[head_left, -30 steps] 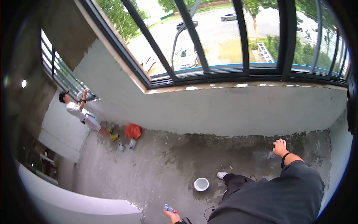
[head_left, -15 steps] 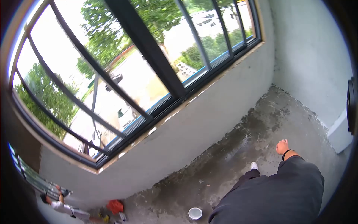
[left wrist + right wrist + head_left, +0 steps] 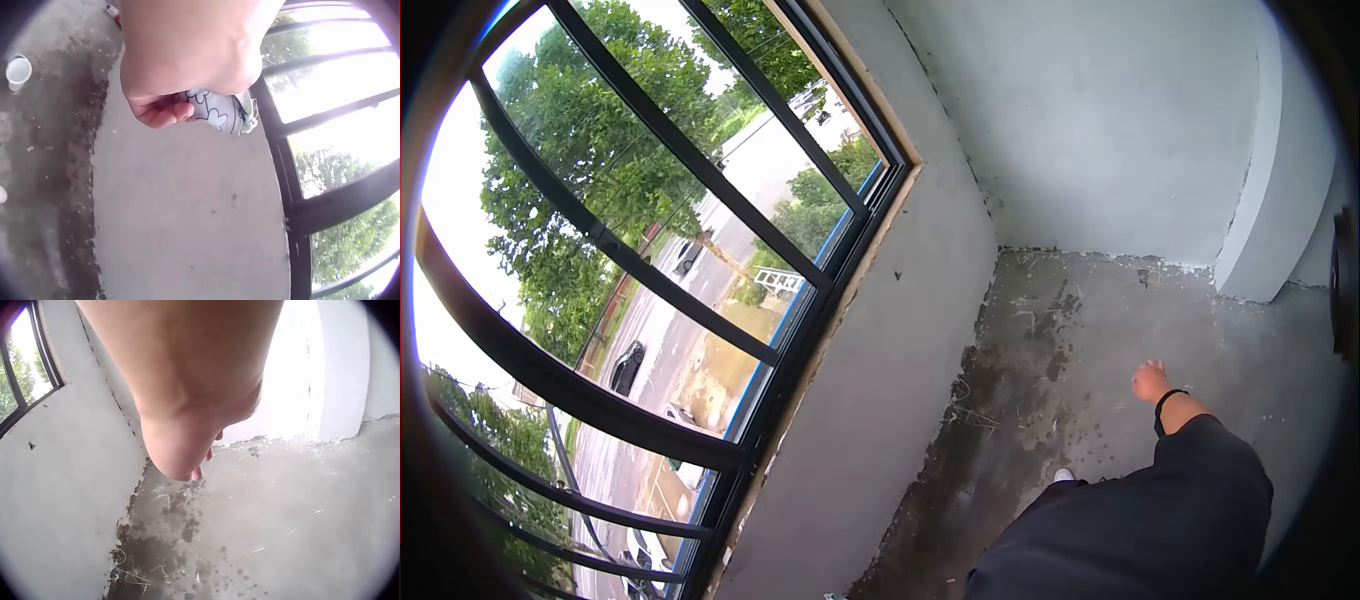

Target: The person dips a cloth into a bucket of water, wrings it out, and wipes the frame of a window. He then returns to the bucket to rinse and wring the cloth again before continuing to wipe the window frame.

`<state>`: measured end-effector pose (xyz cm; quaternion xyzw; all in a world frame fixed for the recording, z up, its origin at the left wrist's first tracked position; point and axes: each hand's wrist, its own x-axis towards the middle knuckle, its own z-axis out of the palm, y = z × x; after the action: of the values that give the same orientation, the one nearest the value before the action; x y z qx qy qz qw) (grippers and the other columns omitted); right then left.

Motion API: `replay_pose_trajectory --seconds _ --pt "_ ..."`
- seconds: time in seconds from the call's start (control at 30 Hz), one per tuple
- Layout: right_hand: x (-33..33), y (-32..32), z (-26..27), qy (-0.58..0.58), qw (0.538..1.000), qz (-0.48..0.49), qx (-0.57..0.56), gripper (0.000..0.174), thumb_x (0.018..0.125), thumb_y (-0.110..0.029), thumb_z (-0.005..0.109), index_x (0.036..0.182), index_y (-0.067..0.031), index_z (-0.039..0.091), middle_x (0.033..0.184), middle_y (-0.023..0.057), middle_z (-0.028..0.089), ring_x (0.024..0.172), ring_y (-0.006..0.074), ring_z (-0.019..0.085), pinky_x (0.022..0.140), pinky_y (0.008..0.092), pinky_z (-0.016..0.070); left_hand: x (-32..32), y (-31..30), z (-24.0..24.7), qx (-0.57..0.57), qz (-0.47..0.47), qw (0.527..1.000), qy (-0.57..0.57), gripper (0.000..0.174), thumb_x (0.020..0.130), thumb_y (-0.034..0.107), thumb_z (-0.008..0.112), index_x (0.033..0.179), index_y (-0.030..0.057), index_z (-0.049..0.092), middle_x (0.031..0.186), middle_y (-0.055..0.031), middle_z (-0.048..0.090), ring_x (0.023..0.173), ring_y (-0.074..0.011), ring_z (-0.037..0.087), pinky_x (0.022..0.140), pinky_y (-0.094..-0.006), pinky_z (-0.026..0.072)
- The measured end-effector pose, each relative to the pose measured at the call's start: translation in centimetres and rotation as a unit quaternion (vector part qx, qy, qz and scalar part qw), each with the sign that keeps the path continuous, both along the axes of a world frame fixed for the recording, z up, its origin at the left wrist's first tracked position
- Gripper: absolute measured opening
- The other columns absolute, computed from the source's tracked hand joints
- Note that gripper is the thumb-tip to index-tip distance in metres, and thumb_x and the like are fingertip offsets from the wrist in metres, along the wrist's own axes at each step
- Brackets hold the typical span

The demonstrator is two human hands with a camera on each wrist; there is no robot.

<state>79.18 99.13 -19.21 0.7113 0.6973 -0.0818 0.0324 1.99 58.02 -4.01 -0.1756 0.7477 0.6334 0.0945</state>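
In the left wrist view my left hand [image 3: 178, 75] grips a soft white packet [image 3: 215, 117] printed with outlined flowers. Its crumpled end sticks out beside the hand, and the rest is hidden under the fingers. The head view does not include this hand. My right hand [image 3: 1150, 381] hangs over the bare concrete floor [image 3: 1100, 340], its fingers loosely curled around nothing. From the right wrist camera, only a few fingertips [image 3: 197, 473] show past the heel of that hand.
A barred window [image 3: 830, 280] runs along the left above a low grey wall [image 3: 850, 400]. Ahead, a plastered wall [image 3: 1090, 130] meets a projecting pillar [image 3: 1250, 190]. A white bucket [image 3: 19, 72] stands on the floor. Damp patches [image 3: 970, 450] line the wall's foot.
The head view has swung right toward the room's corner. The bucket, the other person and the left hand have left it. My right hand's fingers, spread earlier, are now loosely curled.
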Motion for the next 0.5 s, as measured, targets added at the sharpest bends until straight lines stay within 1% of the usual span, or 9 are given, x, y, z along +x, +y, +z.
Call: replay_pose_trajectory --seconds 0.03,0.07,0.13,0.2,0.23,0.3,0.33,0.4,0.5 --pt "-0.2 1.3 0.4 0.026 1.000 0.012 0.008 0.015 0.086 -0.025 0.067 0.089 -0.0192 0.081 0.111 0.0068 0.070 0.122 0.0311 0.054 0.109 0.0558 0.0353 0.9 3.4 2.4 -0.039 -0.129 0.988 0.072 0.071 0.097 0.056 0.056 0.149 0.0068 0.051 0.150 -0.0121 0.051 0.134 -0.0305 0.048 0.113 -0.0482 0.0361" --pt "-0.5 2.8 0.8 0.026 1.000 0.007 0.008 0.015 0.086 -0.025 0.067 0.089 -0.0192 0.081 0.111 0.0068 0.070 0.122 0.0311 0.054 0.109 0.0558 0.0353 -2.4 6.0 -0.9 0.080 -0.094 0.988 0.088 0.033 0.094 0.050 0.065 0.107 0.0205 0.065 0.091 0.0028 0.057 0.072 -0.0158 0.048 0.062 -0.0345 0.0380" --pt "-1.8 5.8 1.6 0.076 0.996 0.047 0.006 0.016 0.086 -0.025 0.068 0.092 -0.0193 0.081 0.113 0.0052 0.070 0.124 0.0304 0.053 0.110 0.0552 0.0355 1.3 16.1 6.6 0.120 -0.111 0.986 -0.032 0.024 0.102 0.046 0.052 0.096 0.0264 0.065 0.068 0.0093 0.046 0.057 -0.0098 0.042 0.050 -0.0297 0.0313" --pt "-4.0 8.3 2.1 0.104 0.992 0.069 0.018 0.016 0.086 -0.026 0.068 0.094 -0.0195 0.081 0.115 0.0045 0.070 0.126 0.0302 0.053 0.110 0.0552 0.0355 -2.5 22.3 2.0 0.176 -0.102 0.978 -0.051 0.052 0.105 0.065 0.040 0.093 0.0159 0.051 0.064 -0.0030 0.044 0.048 -0.0169 0.039 0.047 -0.0315 0.0348" --pt "-5.0 9.7 2.6 0.128 0.986 0.097 0.033 0.017 0.086 -0.027 0.069 0.097 -0.0197 0.080 0.117 0.0039 0.070 0.127 0.0299 0.052 0.110 0.0553 0.0356 -3.6 24.5 0.9 0.179 -0.106 0.977 -0.055 0.052 0.105 0.065 0.040 0.093 0.0159 0.051 0.064 -0.0030 0.044 0.048 -0.0169 0.039 0.047 -0.0315 0.0348" --pt "-7.2 12.2 4.0 0.150 0.975 0.154 0.055 0.020 0.087 -0.029 0.070 0.102 -0.0197 0.079 0.122 0.0029 0.069 0.130 0.0308 0.051 0.110 0.0554 0.0354 -3.5 31.8 1.4 0.301 -0.267 0.904 -0.145 0.048 0.106 0.062 0.042 0.091 0.0172 0.054 0.065 -0.0024 0.045 0.050 -0.0171 0.039 0.051 -0.0323 0.0357" --pt "-8.5 13.6 4.6 0.143 0.976 0.151 0.059 0.020 0.087 -0.029 0.070 0.102 -0.0197 0.079 0.122 0.0029 0.069 0.130 0.0308 0.051 0.110 0.0554 0.0354 -3.5 35.5 1.9 0.306 -0.270 0.900 -0.150 0.048 0.106 0.062 0.042 0.091 0.0172 0.054 0.065 -0.0024 0.045 0.050 -0.0171 0.039 0.051 -0.0323 0.0357" --pt "-10.5 17.1 5.5 0.158 0.962 0.203 0.092 0.020 0.087 -0.030 0.071 0.103 -0.0186 0.079 0.125 0.0026 0.069 0.132 0.0319 0.051 0.112 0.0559 0.0347 -3.0 43.2 2.6 0.374 -0.402 0.812 -0.198 0.045 0.107 0.057 0.042 0.091 0.0167 0.055 0.065 -0.0021 0.046 0.054 -0.0175 0.042 0.055 -0.0326 0.0358" --pt "-13.3 22.9 9.4 0.163 0.959 0.207 0.101 0.021 0.089 -0.028 0.071 0.106 -0.0175 0.078 0.128 0.0025 0.068 0.134 0.0309 0.050 0.113 0.0538 0.0349 1.9 54.4 8.5 0.361 -0.497 0.772 -0.164 0.044 0.111 0.049 0.038 0.095 0.0126 0.055 0.068 -0.0027 0.050 0.057 -0.0180 0.046 0.056 -0.0333 0.0377"
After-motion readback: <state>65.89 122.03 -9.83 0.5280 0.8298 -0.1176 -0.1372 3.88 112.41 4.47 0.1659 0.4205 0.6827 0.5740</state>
